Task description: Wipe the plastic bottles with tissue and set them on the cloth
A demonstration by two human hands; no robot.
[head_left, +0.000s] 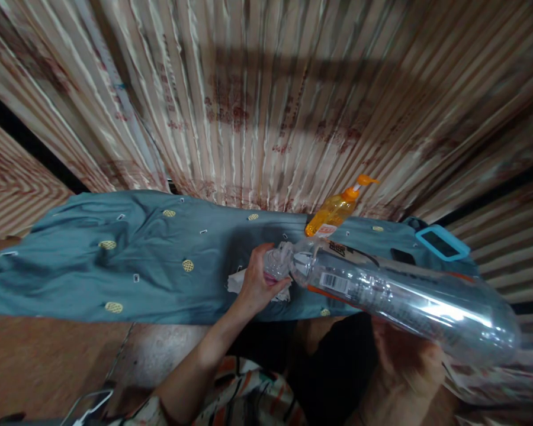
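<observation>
My right hand [408,349], partly hidden and blurred, grips a large clear plastic bottle [395,290] from below. The bottle is tilted nearly flat, its neck pointing left and its base towards the right; it carries a barcode and a printed label. My left hand [257,281] has its fingers wrapped round a small clear container [278,260] with a pinkish tint low on it. The bottle's mouth is at the container, but I cannot tell whether they touch. Crumpled white paper [235,281] lies beneath my left hand.
A pump bottle [333,212] of orange-yellow liquid stands behind the large bottle. To the right on the blue-green patterned cloth [151,254] are a dark flat object [402,256] and a light-blue-framed device [443,242]. Striped curtains [266,106] hang behind.
</observation>
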